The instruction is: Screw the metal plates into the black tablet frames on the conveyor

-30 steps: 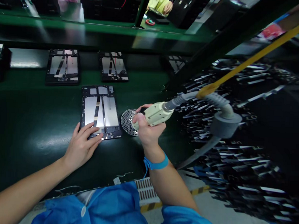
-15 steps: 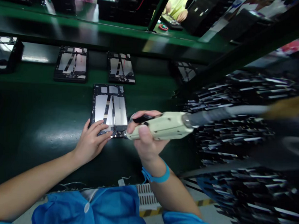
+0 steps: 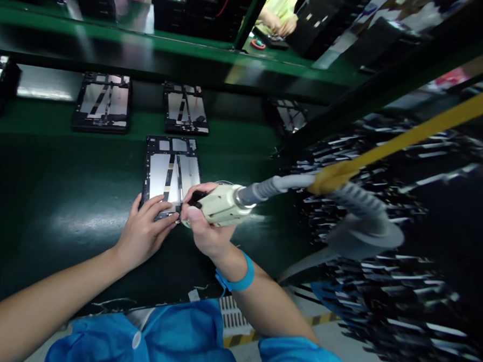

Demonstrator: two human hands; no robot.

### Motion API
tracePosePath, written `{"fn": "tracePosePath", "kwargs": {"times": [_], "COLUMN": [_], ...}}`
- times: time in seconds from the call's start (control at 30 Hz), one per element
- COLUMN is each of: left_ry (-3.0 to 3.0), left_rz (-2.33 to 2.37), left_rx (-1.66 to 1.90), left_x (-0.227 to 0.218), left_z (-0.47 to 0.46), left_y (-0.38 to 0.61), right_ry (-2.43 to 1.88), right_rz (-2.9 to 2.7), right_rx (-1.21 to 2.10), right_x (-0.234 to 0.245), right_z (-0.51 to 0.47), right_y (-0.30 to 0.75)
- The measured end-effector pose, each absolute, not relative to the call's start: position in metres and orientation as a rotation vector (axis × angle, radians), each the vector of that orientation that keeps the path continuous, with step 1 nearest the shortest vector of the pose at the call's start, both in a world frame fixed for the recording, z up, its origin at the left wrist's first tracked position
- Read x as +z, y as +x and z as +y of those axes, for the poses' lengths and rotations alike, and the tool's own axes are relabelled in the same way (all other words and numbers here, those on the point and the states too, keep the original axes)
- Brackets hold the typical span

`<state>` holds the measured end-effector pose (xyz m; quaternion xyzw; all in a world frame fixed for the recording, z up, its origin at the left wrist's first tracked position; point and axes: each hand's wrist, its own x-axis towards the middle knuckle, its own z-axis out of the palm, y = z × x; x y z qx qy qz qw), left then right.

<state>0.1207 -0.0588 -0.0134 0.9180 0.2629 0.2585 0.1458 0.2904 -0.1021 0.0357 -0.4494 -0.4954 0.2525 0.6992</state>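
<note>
An opened tablet (image 3: 156, 171), its silver inner plates and dark ribbon cables exposed, lies on the dark green bench in front of me. My left hand (image 3: 147, 227) rests on its lower left part, fingers spread over the edge. In my right hand (image 3: 207, 225) is a pale green electric screwdriver (image 3: 226, 204), held tilted with its front end at the tablet's lower edge. My fingers and the tool's body hide the tip. A grey cable (image 3: 265, 189) leads from the back of the screwdriver to the right.
More opened tablets (image 3: 103, 102) lie behind, another (image 3: 185, 109) beside them. A yellow strap (image 3: 422, 139) is tied to the cable. Dense stacks of dark parts (image 3: 381, 296) stand on the right. Across the divider, a co-worker in yellow (image 3: 280, 15) handles a device.
My right hand has carried the screwdriver left along the tablet's lower edge, and more of the cable and yellow strap shows. My left hand has stayed on the tablet.
</note>
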Motion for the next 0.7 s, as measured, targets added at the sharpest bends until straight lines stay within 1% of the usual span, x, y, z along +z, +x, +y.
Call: {"fn": "tracePosePath", "kwargs": {"times": [0.23,0.3,0.43,0.57,0.7], "left_ry": [2.669,2.674,2.671,2.642,2.628], "left_rz": [0.727,0.728,0.729,0.733,0.731], "left_rx": [0.767,0.761,0.77,0.754,0.758], "left_x": [-0.017,-0.019,-0.02,-0.019,-0.018], "left_z": [-0.058,-0.058,-0.056,-0.057,-0.057], "left_y": [0.117,0.117,0.117,0.118,0.118], "right_ry": [-1.012,-1.01,-0.979,-1.085,-1.169], "right_rz": [-1.214,-1.204,-1.035,-0.904,-0.873], "right_rx": [0.417,0.42,0.441,0.28,0.236], "right_x": [0.038,0.038,0.039,0.035,0.025], "right_z": [-0.102,-0.103,-0.109,-0.117,-0.119], "right_y": [0.285,0.286,0.308,0.341,0.357]}}
